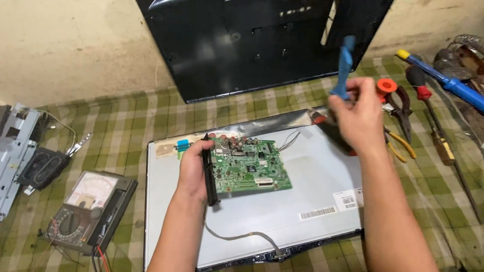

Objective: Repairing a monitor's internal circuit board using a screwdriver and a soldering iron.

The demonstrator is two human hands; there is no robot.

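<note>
Green circuit board, long axis crosswise, in left fingers; right fingers clenching blue tool.

circuit board on panel, multimeter left

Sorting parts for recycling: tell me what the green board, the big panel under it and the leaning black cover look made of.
Green board: glossy laminate, probably fibreglass, studded with components. Panel: likely sheet metal, matt pale grey. Black cover: apparently moulded plastic, glossy reflections.
</note>
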